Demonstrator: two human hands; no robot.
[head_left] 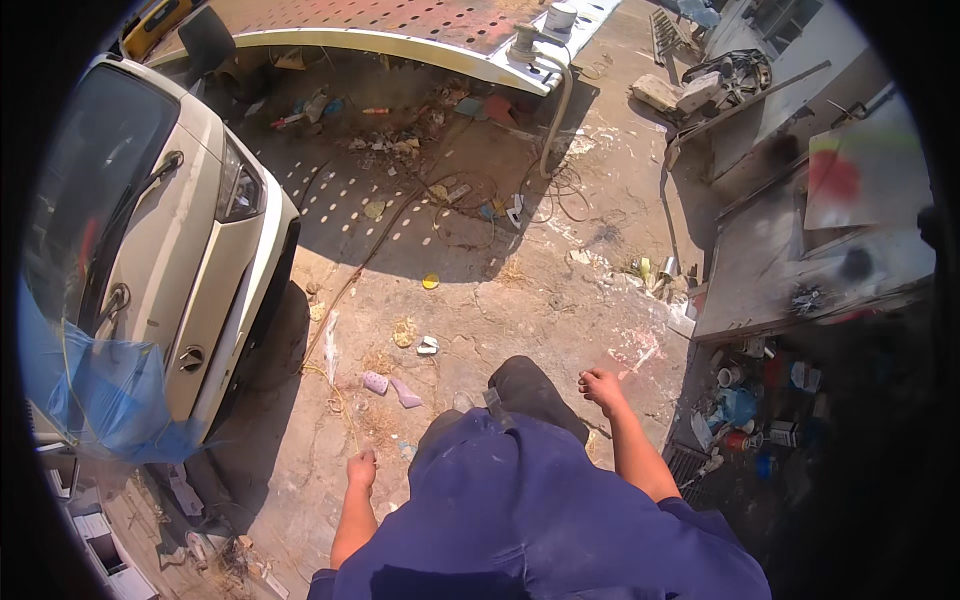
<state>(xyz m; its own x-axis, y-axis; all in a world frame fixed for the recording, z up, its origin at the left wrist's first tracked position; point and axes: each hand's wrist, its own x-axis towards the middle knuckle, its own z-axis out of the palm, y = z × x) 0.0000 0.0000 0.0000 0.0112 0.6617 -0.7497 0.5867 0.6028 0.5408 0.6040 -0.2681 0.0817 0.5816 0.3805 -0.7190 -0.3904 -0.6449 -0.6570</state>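
Observation:
My left hand [362, 468] hangs low beside my body, its fingers curled into a loose fist with nothing showing in it. Farther forward on the other side, my right hand [600, 388] is held out from my hip with the fingers curled in, and no object shows in it either. Neither hand touches anything. On the concrete ahead of my left hand lie a pink spotted scrap [375, 382] and a pale pink piece [405, 392]. My dark trouser leg [540, 390] is bent forward below my blue shirt [540, 500].
A white vehicle [190, 260], partly wrapped in blue plastic [110, 390], stands at left. A raised perforated metal platform [400, 30] spans the far side. A cable [375, 255] crosses the littered ground. Along the right are a cluttered workbench [760, 260] and a shelf of cans and containers [745, 400].

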